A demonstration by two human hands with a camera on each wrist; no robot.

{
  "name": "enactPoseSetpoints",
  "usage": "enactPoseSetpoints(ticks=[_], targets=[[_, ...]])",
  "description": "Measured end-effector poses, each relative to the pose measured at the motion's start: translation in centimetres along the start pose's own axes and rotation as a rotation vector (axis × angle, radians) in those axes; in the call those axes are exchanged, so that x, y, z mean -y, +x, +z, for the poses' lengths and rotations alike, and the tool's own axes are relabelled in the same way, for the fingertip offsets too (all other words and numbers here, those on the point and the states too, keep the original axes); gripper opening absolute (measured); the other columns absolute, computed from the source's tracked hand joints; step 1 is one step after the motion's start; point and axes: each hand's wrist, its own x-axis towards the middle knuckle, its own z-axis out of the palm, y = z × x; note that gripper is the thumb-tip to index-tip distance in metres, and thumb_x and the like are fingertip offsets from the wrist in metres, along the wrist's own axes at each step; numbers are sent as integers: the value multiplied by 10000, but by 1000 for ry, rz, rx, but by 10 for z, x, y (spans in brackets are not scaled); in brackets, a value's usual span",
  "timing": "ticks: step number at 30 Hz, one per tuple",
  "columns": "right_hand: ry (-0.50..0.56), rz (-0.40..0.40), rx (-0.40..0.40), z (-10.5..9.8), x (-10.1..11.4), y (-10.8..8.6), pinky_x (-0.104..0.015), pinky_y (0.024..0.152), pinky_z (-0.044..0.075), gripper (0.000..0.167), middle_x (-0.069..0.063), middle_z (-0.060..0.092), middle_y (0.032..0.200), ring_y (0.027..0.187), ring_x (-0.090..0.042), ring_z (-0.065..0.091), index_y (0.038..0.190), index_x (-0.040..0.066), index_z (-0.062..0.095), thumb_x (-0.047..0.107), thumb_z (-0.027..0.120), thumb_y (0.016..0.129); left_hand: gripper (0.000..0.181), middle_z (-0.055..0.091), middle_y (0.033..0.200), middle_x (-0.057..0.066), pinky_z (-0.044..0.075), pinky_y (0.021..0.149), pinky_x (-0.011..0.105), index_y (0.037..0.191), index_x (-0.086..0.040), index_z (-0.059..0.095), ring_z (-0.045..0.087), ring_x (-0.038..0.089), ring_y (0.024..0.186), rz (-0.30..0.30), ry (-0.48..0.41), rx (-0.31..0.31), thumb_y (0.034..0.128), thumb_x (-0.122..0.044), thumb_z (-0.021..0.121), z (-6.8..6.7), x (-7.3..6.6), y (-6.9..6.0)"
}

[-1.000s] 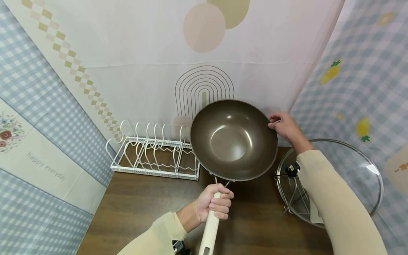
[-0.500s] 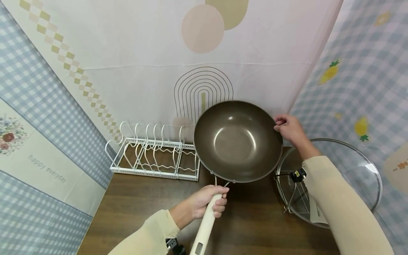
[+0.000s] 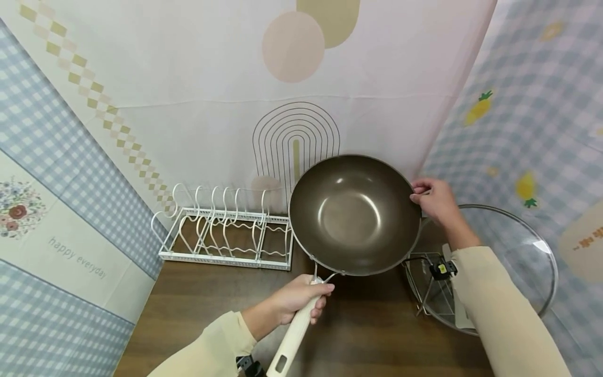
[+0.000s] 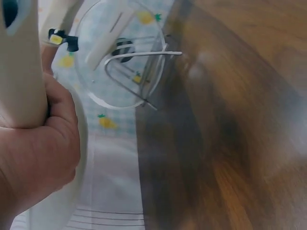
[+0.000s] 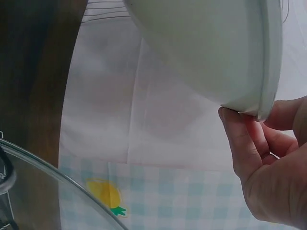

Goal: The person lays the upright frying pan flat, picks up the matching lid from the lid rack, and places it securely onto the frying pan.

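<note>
A wok (image 3: 355, 214) with a brown inside and a long cream handle (image 3: 293, 337) is held up off the table, its bowl tilted towards me. My left hand (image 3: 301, 299) grips the handle close to the bowl, with the thumb lying along it. On the far right side, my right hand (image 3: 437, 203) pinches the rim between thumb and fingers. The right wrist view shows the wok's pale green outer side (image 5: 206, 52) above the fingertips. In the left wrist view the left hand (image 4: 43, 148) is curled round the handle, which hides part of the fingers.
Left of the wok, a white wire rack (image 3: 214, 259) with upright loops stands against the back curtain. On the right, a large glass lid (image 3: 511, 256) leans in a wire stand (image 3: 428, 296), close to my right forearm. Patterned curtains (image 3: 188, 141) enclose the wooden table (image 3: 207, 303).
The wok has shifted slightly right, and its handle end has swung left. My left hand has moved left and down with the handle. The right hand has moved slightly right, still pinching the rim.
</note>
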Motion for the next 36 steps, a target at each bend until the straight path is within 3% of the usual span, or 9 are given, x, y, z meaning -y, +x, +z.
enactPoseSetpoints(ticks=[6, 16, 21, 26, 31, 36], targets=[[15, 13, -13, 1, -5, -11, -198, 656, 450, 331, -205, 601, 1146, 891, -185, 544, 1287, -78, 615, 69, 631, 991, 247, 517, 548, -30, 477, 413, 224, 796, -112, 545, 474, 68, 415, 2, 126, -55, 999, -225, 630, -2, 2, -4], [16, 34, -84, 14, -17, -31, -182, 646, 460, 294, -169, 631, 1123, 858, -150, 544, 1254, -32, 649, 90, 644, 987, 284, 572, 629, 29, 501, 425, 243, 968, -41, 581, 529, 97, 441, -10, 240, -116, 1054, -311, 563, -15, -1, -15], [27, 51, -132, 23, -19, -42, -163, 643, 465, 287, -166, 638, 1110, 869, -144, 559, 1245, -23, 653, 106, 640, 989, 319, 559, 619, 39, 444, 378, 230, 952, -26, 576, 501, 90, 404, 43, 345, -237, 1064, -324, 553, -21, 5, -17], [14, 70, -174, 31, -20, -51, -138, 657, 451, 298, -153, 661, 1085, 804, -34, 554, 1239, -21, 661, 102, 660, 967, 312, 566, 623, 65, 393, 353, 225, 908, -32, 539, 468, 78, 376, 118, 480, -355, 1057, -303, 578, -29, 9, -16], [18, 63, -236, 35, -20, -59, -133, 682, 433, 294, -157, 674, 1057, 733, 93, 505, 1217, -15, 668, 90, 681, 943, 304, 588, 626, 83, 386, 357, 217, 902, -44, 527, 470, 90, 389, 161, 554, -363, 1048, -301, 600, -36, 10, -15], [-19, 38, -302, 41, -22, -68, -156, 721, 425, 288, -169, 717, 1032, 695, 159, 471, 1195, -4, 688, 78, 696, 920, 264, 578, 634, 67, 404, 380, 222, 940, -29, 528, 484, 83, 407, 137, 587, -340, 1052, -256, 600, -41, 10, -17]])
